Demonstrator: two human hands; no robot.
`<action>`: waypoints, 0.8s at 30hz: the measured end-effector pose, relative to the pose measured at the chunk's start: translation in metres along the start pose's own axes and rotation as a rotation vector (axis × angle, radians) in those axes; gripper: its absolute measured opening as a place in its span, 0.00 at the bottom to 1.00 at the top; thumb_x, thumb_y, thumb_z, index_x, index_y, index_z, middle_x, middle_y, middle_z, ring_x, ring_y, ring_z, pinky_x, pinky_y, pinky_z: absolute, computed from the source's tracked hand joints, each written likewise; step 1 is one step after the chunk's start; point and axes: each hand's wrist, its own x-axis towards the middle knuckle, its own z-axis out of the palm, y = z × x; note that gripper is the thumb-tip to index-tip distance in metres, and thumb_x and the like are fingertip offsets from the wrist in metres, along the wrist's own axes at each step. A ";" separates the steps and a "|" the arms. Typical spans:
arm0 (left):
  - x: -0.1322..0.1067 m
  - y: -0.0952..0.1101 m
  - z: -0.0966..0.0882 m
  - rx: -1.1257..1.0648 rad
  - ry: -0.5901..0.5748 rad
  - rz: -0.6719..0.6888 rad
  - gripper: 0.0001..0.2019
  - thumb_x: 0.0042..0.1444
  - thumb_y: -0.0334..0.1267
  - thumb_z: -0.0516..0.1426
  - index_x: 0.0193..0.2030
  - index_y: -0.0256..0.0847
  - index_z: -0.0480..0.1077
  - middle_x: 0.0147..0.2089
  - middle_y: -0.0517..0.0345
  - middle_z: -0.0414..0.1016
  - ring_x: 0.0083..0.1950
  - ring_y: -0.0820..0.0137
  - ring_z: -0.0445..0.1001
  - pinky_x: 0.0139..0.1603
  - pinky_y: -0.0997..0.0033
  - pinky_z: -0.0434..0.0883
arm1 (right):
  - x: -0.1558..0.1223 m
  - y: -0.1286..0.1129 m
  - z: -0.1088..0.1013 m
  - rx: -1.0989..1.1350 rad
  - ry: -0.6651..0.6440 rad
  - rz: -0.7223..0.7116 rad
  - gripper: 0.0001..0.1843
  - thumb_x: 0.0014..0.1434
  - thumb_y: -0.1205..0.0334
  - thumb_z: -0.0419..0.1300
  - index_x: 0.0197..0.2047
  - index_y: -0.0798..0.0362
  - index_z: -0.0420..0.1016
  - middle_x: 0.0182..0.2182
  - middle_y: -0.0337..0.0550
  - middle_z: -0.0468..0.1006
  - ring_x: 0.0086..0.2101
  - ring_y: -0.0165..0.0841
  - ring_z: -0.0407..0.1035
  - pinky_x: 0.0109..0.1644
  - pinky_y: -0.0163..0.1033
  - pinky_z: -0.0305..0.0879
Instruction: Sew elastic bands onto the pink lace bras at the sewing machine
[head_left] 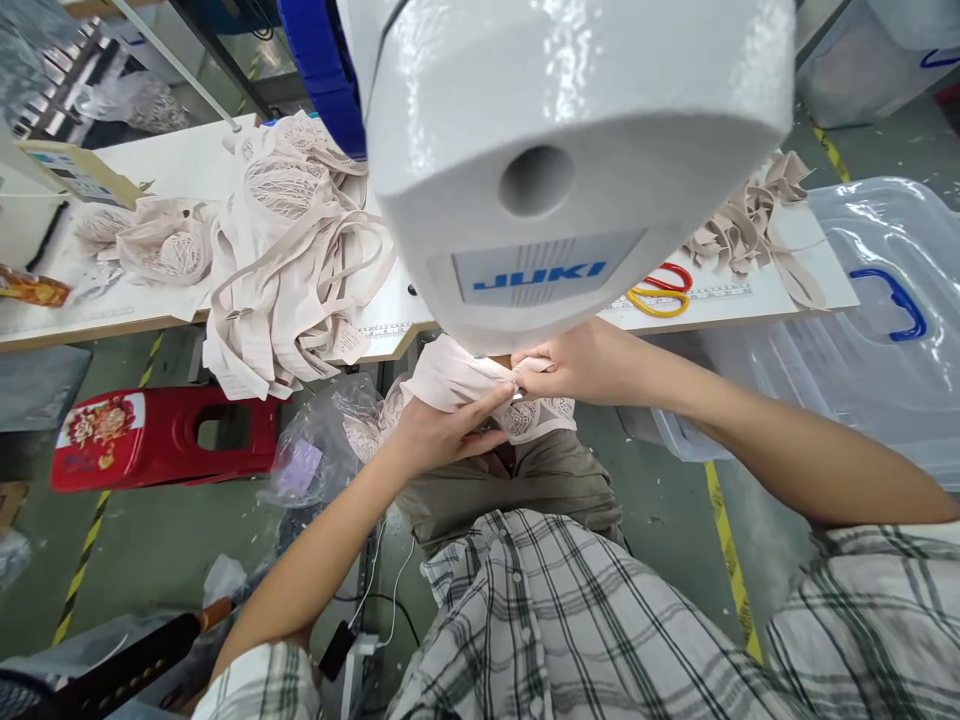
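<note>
Just below the white sewing machine head (517, 215), a pale pink lace garment (457, 375) lies over my lap and against the table edge. My left hand (446, 430) is closed on it from the left, with the fingertips pressed on the fabric near its right end. From the right, my right hand (566, 365) pinches the same garment, its fingers partly hidden under the machine head. Both hands' fingertips nearly meet. The needle area is hidden by the machine head.
A heap of pale pink garments (289, 250) hangs over the table's front edge at left. Red and yellow scissors (661, 292) and beige fabric strips (750, 220) lie at right. Clear plastic bins (885, 360) stand beyond, and a red stool (165, 435) is on the floor.
</note>
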 end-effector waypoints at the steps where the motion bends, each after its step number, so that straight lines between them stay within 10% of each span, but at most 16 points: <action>1: 0.002 -0.002 0.001 -0.023 -0.011 0.002 0.23 0.57 0.47 0.64 0.60 0.49 0.74 0.56 0.48 0.80 0.59 0.53 0.77 0.63 0.54 0.72 | 0.000 0.000 -0.001 0.001 0.002 -0.005 0.11 0.54 0.64 0.55 0.20 0.51 0.65 0.18 0.38 0.64 0.25 0.30 0.55 0.33 0.40 0.47; 6: 0.009 -0.002 0.000 -0.094 0.018 0.034 0.24 0.58 0.39 0.63 0.62 0.49 0.72 0.57 0.48 0.79 0.58 0.54 0.77 0.63 0.52 0.71 | -0.005 0.006 0.005 0.076 0.028 -0.041 0.10 0.57 0.65 0.54 0.25 0.52 0.72 0.23 0.38 0.71 0.27 0.30 0.61 0.34 0.39 0.53; 13: 0.012 0.020 -0.005 -0.025 0.090 -0.024 0.25 0.60 0.35 0.60 0.65 0.46 0.68 0.59 0.46 0.77 0.57 0.56 0.77 0.61 0.55 0.72 | -0.020 0.030 0.043 0.133 0.510 -0.156 0.09 0.63 0.59 0.58 0.39 0.47 0.81 0.43 0.46 0.80 0.49 0.40 0.70 0.56 0.48 0.62; 24: 0.016 0.036 0.001 -0.042 0.126 -0.096 0.26 0.62 0.34 0.59 0.67 0.43 0.65 0.55 0.47 0.79 0.56 0.59 0.78 0.58 0.60 0.74 | -0.018 0.031 0.038 0.274 0.451 -0.103 0.07 0.62 0.59 0.62 0.37 0.47 0.84 0.40 0.43 0.83 0.46 0.38 0.74 0.53 0.46 0.67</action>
